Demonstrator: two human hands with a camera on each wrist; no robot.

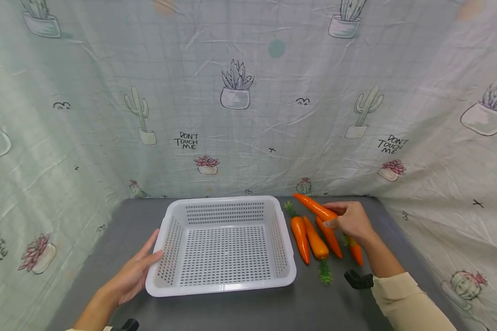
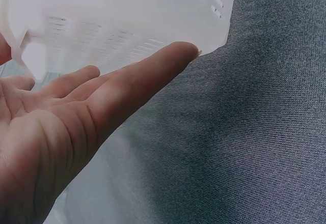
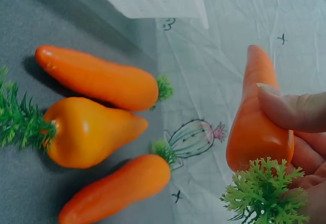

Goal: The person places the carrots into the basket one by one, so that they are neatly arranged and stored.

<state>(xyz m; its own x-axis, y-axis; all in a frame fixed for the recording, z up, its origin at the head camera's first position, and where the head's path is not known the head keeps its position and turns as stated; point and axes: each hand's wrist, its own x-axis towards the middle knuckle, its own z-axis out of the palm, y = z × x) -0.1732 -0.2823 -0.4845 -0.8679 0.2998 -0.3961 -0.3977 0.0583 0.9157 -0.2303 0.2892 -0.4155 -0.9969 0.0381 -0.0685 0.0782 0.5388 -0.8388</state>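
A white perforated plastic basket (image 1: 221, 289) stands on the table, with nothing lying in it. At its left side my left hand (image 1: 132, 273) holds the rim, thumb over the edge and long fingers stretched along the outer wall, as the left wrist view shows. My right hand (image 1: 352, 220) grips an orange toy carrot (image 3: 257, 117) near its leafy end, thumb across the body. The carrot is raised, its tip pointing toward the back left. Below and beside that hand lie several more carrots, including a yellower orange one (image 3: 84, 132) with a green top (image 1: 325, 273).
The grey tabletop (image 1: 215, 317) carries the basket left of the carrots. One carrot (image 1: 356, 254) lies apart at the right, partly under the right hand and wrist. A patterned cloth (image 1: 265, 115) rises behind the table and along both sides.
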